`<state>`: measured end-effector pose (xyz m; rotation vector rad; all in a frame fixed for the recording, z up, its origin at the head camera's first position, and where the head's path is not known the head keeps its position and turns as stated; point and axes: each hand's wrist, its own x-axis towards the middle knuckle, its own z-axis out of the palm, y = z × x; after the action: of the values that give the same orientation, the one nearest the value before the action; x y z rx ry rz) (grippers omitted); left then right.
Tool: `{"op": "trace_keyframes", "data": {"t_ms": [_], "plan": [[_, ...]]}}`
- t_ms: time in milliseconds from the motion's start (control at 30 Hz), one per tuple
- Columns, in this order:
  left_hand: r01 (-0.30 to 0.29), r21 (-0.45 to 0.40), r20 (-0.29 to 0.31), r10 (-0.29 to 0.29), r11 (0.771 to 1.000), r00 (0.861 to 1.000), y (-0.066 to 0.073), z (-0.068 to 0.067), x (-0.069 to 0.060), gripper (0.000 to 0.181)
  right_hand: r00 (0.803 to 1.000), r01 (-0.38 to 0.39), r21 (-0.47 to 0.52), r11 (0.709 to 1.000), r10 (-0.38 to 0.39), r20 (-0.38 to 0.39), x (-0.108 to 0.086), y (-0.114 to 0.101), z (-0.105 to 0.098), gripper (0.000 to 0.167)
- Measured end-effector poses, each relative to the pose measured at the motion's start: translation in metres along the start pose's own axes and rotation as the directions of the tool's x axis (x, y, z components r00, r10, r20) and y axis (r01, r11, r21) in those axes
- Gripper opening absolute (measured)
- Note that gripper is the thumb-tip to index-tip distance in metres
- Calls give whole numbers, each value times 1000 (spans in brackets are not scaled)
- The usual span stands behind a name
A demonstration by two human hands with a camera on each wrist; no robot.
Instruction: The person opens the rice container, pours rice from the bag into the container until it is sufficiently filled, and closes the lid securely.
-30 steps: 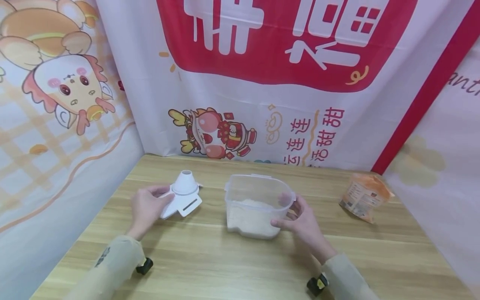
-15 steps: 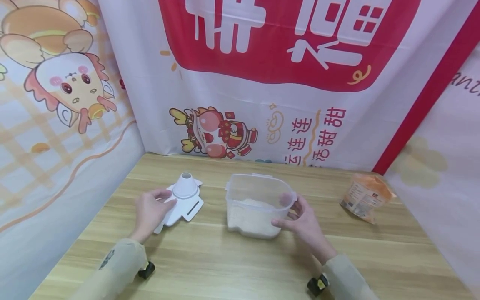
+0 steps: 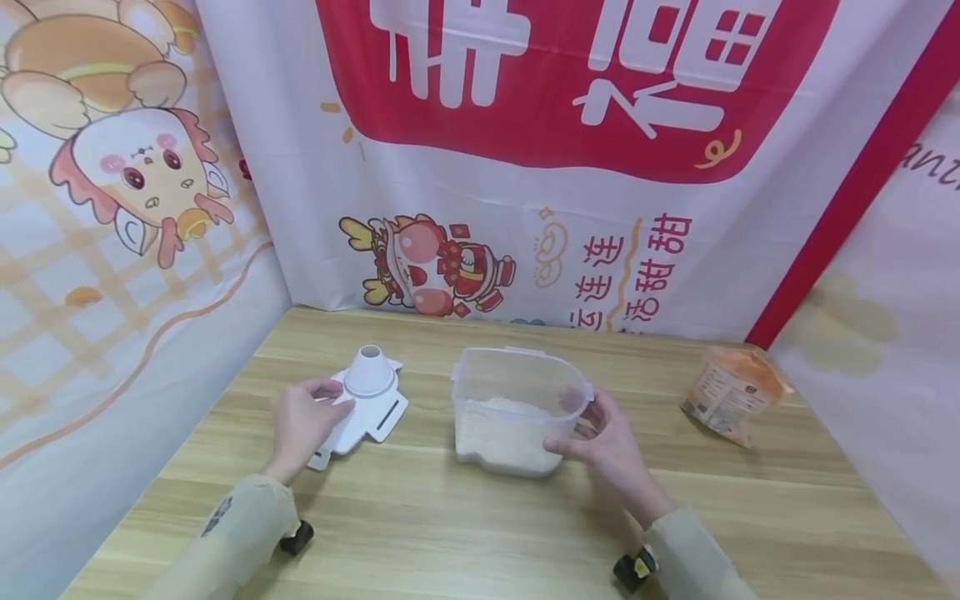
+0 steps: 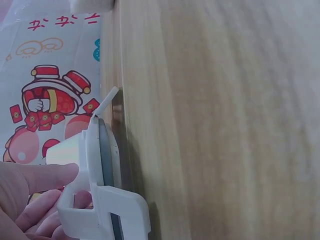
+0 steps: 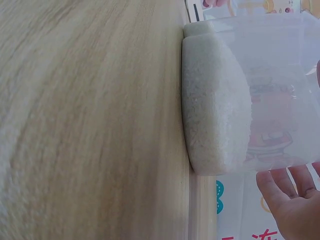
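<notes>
A white plastic lid (image 3: pixel 371 408) with a cone-shaped spout (image 3: pixel 370 371) and slotted side flaps lies on the left of the table. My left hand (image 3: pixel 307 421) holds its left edge between thumb and fingers. In the left wrist view, the thumb meets the lid (image 4: pixel 95 165) near the spout, and a grey seal shows at its rim. To the right stands a clear plastic container (image 3: pixel 517 383), without its lid, partly filled with white rice (image 5: pixel 215 105). My right hand (image 3: pixel 607 437) grips its right corner, thumb in front and fingers behind.
An orange and white packet (image 3: pixel 731 396) stands on the right part of the wooden table (image 3: pixel 465 533). Printed cloth (image 3: pixel 315 192) hangs along the table's back and sides.
The lid has come down from a tilted position to lie flat, turning slightly, with the left hand still on its edge. The right hand and container have stayed in place.
</notes>
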<state>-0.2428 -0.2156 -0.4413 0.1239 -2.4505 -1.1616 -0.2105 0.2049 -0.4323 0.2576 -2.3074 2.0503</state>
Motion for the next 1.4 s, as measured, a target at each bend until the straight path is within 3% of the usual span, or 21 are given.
{"op": "trace_keyframes", "data": {"t_ms": [967,1200,1400], "plan": [[72,-25,29,-71,997,997,3,-1,-2,31,1000,-1,10,1000,1,8,-2,-1,1,87],[95,-32,5,-95,995,995,8,-3,-2,32,1000,-21,12,1000,21,12,-2,-2,0,88],[125,-108,-62,-132,986,989,19,-6,-5,38,1000,-21,23,1000,20,10,-1,-2,0,89]]}}
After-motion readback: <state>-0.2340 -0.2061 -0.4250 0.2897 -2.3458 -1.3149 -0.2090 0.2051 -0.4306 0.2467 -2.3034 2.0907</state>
